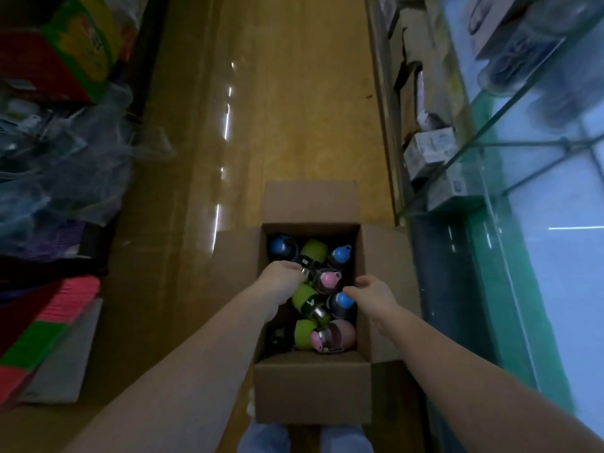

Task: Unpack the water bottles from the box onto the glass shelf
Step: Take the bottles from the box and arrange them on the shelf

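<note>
The box [312,390] sits open on the floor, full of bottles [313,253] with blue, green and pink tops. The left hand [281,277] is down inside, fingers curled around the top of a bottle by the green one. The right hand [372,294] hangs over a blue top [343,300], fingers apart and holding nothing. To do this well, grab each bottle low on its neck, lift straight up, then turn right to the glass shelf [490,122].
</note>
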Demonstrator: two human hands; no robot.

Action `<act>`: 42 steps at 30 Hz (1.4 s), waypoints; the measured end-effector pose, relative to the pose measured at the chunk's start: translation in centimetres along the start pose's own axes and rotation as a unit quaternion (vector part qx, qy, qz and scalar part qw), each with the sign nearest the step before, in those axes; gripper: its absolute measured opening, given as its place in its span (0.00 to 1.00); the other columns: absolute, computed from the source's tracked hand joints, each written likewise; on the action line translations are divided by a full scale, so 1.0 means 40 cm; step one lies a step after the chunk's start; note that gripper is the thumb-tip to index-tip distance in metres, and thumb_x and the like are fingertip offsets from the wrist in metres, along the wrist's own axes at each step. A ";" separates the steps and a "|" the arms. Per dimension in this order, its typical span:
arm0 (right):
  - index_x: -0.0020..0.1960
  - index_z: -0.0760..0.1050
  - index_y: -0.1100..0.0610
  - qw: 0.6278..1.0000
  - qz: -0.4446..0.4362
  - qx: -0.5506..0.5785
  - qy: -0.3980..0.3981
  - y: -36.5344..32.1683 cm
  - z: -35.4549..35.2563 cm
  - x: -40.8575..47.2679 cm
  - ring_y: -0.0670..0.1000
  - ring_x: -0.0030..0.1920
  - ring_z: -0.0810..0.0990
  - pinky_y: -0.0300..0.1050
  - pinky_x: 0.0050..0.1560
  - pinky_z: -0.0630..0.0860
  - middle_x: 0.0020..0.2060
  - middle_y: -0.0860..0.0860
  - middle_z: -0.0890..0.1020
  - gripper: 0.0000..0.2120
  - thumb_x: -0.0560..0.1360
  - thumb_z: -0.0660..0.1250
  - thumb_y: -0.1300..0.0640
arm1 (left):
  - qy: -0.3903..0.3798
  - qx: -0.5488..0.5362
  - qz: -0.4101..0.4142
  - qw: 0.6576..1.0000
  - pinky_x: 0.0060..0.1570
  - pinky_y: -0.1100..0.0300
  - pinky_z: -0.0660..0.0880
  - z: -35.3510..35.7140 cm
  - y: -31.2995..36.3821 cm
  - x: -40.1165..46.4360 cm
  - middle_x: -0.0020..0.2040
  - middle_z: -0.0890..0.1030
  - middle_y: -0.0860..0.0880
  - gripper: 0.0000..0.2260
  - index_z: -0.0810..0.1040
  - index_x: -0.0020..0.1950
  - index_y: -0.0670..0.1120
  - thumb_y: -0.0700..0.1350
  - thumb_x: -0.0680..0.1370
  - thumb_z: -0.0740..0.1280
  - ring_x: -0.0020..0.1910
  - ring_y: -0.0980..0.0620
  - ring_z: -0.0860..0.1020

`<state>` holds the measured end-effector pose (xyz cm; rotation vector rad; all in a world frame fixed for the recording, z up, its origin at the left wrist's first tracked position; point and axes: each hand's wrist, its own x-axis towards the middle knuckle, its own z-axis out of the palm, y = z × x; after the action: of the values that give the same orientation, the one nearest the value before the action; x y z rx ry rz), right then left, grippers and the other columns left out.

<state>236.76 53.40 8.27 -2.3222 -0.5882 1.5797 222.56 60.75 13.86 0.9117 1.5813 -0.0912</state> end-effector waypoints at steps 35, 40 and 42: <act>0.74 0.54 0.56 0.810 -0.167 -0.552 -0.106 0.532 0.420 0.621 0.56 0.74 0.57 0.53 0.68 0.60 0.72 0.57 0.58 0.28 0.77 0.61 0.62 | -0.075 0.069 -0.120 0.988 0.63 0.56 0.69 0.305 -0.527 0.659 0.66 0.73 0.42 0.17 0.72 0.67 0.42 0.37 0.79 0.62 0.65 0.45 0.72; 0.77 0.46 0.45 0.796 -0.151 -0.564 -0.161 0.542 0.400 0.637 0.58 0.76 0.48 0.60 0.69 0.58 0.76 0.57 0.48 0.40 0.75 0.66 0.60 | -0.065 0.080 -0.112 0.988 0.67 0.52 0.68 0.294 -0.552 0.677 0.67 0.72 0.42 0.15 0.73 0.66 0.43 0.38 0.79 0.61 0.66 0.44 0.71; 0.76 0.46 0.42 0.788 -0.153 -0.571 -0.173 0.538 0.394 0.645 0.59 0.75 0.49 0.63 0.68 0.59 0.76 0.56 0.50 0.43 0.73 0.69 0.57 | -0.062 0.080 -0.110 0.989 0.67 0.52 0.68 0.295 -0.556 0.679 0.67 0.72 0.42 0.15 0.74 0.66 0.44 0.39 0.79 0.61 0.66 0.44 0.71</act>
<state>234.25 46.61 -28.11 -2.2993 -2.4340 1.7025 220.53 52.55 -22.20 0.8355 1.5694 -0.4288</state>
